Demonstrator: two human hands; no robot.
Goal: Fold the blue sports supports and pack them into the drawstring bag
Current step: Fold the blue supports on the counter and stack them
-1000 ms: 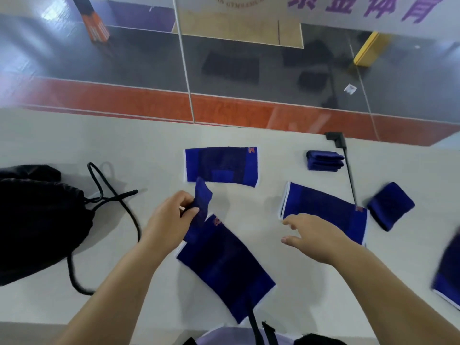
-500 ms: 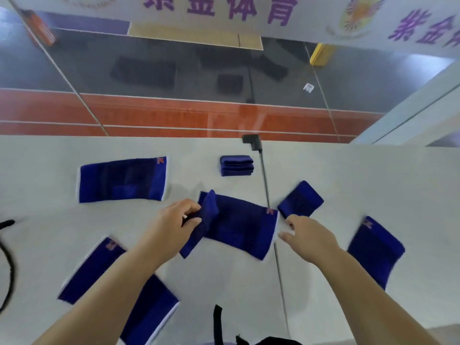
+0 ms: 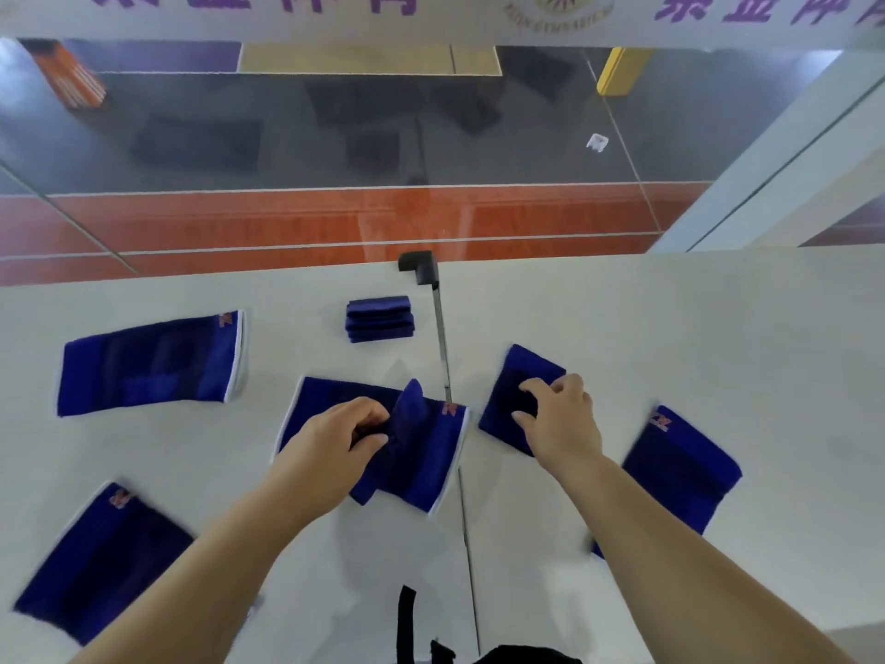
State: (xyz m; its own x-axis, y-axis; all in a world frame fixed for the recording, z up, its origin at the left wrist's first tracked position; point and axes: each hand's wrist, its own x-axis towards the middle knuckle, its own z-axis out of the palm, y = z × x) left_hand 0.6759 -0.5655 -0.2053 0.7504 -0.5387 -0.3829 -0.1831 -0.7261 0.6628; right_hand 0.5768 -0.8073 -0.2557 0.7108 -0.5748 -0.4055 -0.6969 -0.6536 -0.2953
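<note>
Several blue sports supports lie on the white table [image 3: 670, 337]. My left hand [image 3: 335, 438] pinches a small blue support [image 3: 404, 424] and holds it just over a flat support [image 3: 431, 462] at the centre. My right hand [image 3: 560, 419] rests its fingers on a small dark blue support [image 3: 507, 395] to the right; whether it grips it is unclear. Other flat supports lie at far left [image 3: 148, 364], near left [image 3: 96, 558] and right [image 3: 680, 476]. A folded stack [image 3: 380, 318] sits at the back. The drawstring bag is out of view.
A thin black rod with a black bracket [image 3: 419, 266] runs along the table seam between my hands. A black strap [image 3: 406, 625] shows at the bottom edge. Glass panels stand behind the table's far edge.
The view has swung right, so the bag left the frame. My left hand carried the small support over the centre one. My right hand reached forward onto the small dark support.
</note>
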